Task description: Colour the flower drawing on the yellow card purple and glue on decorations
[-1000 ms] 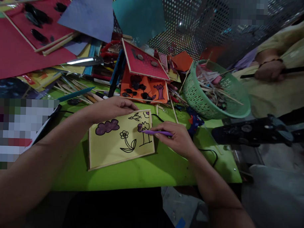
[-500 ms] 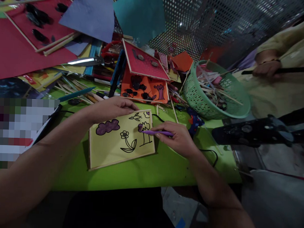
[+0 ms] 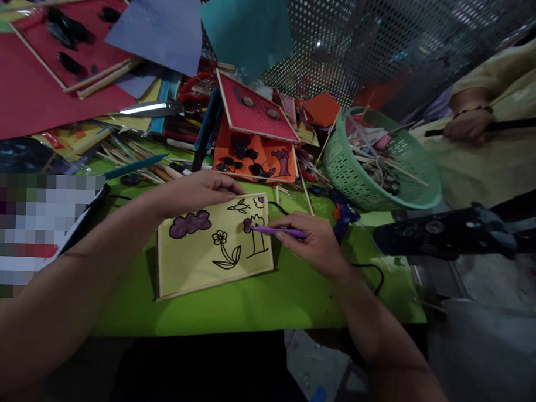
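Observation:
A yellow card (image 3: 186, 265) framed with thin sticks lies tilted on the green table. It bears black outlines of a flower, a bird and a tree, and a purple-filled cloud. My left hand (image 3: 202, 190) rests along its far edge, fingers stretched out and lying on it; the thumb is hidden. Pinched in my right hand (image 3: 313, 240) is a purple felt-tip pen (image 3: 287, 231), its tip on the tree's crown. The left lobe of that crown is purple; the rest of it is yellow.
Behind the card are an orange picture (image 3: 273, 157), a red framed picture (image 3: 257, 110), scissors (image 3: 152, 108) and loose sticks. A green basket (image 3: 352, 163) of scraps stands right, near a blue glue gun (image 3: 344, 212). Another person's hand (image 3: 468, 125) grips a dark rod.
The pen tip has shifted slightly up on the tree's crown, and the purple patch there looks a little fuller. My left hand and the card have stayed put.

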{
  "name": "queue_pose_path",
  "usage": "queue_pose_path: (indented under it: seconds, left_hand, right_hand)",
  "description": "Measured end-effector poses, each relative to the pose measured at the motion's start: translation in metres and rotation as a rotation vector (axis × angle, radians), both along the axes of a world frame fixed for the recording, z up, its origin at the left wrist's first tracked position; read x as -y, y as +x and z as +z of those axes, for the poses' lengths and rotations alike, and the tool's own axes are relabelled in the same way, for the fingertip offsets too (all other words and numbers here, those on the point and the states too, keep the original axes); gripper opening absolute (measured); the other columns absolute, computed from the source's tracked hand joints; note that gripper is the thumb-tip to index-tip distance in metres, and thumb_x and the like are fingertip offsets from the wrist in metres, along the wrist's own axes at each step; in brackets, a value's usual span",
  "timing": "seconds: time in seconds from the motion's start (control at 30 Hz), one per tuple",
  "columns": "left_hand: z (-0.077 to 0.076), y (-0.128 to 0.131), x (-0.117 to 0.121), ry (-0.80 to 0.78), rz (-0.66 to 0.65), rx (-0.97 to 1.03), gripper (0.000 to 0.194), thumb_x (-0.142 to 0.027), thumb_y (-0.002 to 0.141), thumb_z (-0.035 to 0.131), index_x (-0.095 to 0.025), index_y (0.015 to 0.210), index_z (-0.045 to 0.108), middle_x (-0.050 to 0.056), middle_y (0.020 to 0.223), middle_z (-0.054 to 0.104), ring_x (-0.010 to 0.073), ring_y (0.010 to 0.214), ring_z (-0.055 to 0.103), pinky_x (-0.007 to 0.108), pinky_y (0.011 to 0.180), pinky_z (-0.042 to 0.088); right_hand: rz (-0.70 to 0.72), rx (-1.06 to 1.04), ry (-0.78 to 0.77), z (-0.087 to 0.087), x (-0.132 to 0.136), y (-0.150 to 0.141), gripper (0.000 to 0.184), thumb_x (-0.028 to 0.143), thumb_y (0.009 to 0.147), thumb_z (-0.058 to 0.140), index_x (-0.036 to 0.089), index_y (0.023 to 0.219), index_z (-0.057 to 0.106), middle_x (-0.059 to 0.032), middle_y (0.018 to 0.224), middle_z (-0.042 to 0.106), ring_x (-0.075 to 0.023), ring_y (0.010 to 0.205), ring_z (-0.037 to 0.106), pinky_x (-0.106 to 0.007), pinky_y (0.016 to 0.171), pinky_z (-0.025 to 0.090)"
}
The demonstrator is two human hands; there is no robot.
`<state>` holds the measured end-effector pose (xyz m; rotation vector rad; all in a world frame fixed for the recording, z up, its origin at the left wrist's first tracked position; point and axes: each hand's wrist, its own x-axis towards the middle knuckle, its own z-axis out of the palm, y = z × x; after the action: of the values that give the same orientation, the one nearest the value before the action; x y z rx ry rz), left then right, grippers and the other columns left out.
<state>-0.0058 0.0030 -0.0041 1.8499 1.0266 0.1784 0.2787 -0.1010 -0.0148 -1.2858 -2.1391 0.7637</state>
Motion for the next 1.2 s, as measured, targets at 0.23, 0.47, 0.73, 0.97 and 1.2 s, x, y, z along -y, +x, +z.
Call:
queue_pose_path:
  seconds: [0.23,0.47,0.73,0.97,1.2]
  left_hand:
    - [0.0002,0.0005,0.0003,-0.008,-0.007,0.006,0.047,-0.048,0.094,0.055,-0.024,0.128,0.078,0.008,0.129,0.078,0.0259,0.114,0.072,0.034,0.097,0.056]
    - [-0.0011,0.0004,0.0002,-0.010,0.006,0.008,0.046,-0.045,0.093,0.057,-0.022,0.128,0.077,0.008,0.126,0.079,0.0257,0.111,0.073,0.034,0.095,0.056]
    - [-0.0003,0.0001,0.0002,-0.005,-0.005,0.010,0.048,-0.046,0.093,0.056,-0.022,0.128,0.077,0.008,0.127,0.078,0.0260,0.112,0.073,0.034,0.096,0.055]
    - [0.0003,0.0005,0.0010,-0.027,0.009,0.019,0.045,-0.045,0.094,0.056,-0.021,0.127,0.077,0.008,0.122,0.080,0.0242,0.107,0.074,0.032,0.092,0.057]
    - [-0.0034,0.0001,-0.0002,0.004,0.000,0.025,0.047,-0.046,0.094,0.056,-0.021,0.127,0.077,0.008,0.126,0.078,0.0254,0.113,0.073,0.033,0.096,0.056]
  right_hand:
    - [-0.002,-0.013,-0.021,0.0031,0.0016,-0.0022,0.017,0.021,0.096,0.070,0.026,0.108,0.081,-0.0016,0.099,0.083,-0.0169,0.083,0.075,-0.029,0.076,0.055]
    - [0.008,-0.027,-0.036,0.0032,0.0025,-0.0038,0.019,0.020,0.097,0.070,0.025,0.110,0.082,-0.0025,0.100,0.083,-0.0164,0.083,0.075,-0.029,0.076,0.055]
    - [0.031,-0.015,-0.039,0.0018,0.0022,-0.0036,0.019,0.020,0.097,0.070,0.025,0.111,0.082,-0.0032,0.103,0.084,-0.0176,0.087,0.076,-0.030,0.080,0.056]
    - [0.050,0.014,-0.004,0.0029,0.0012,-0.0028,0.018,0.018,0.096,0.070,0.021,0.110,0.082,-0.0040,0.098,0.084,-0.0159,0.081,0.074,-0.027,0.074,0.053]
    - [0.042,0.016,-0.004,0.0037,0.0012,-0.0019,0.018,0.019,0.097,0.070,0.023,0.109,0.082,-0.0031,0.095,0.083,-0.0164,0.079,0.073,-0.029,0.074,0.052]
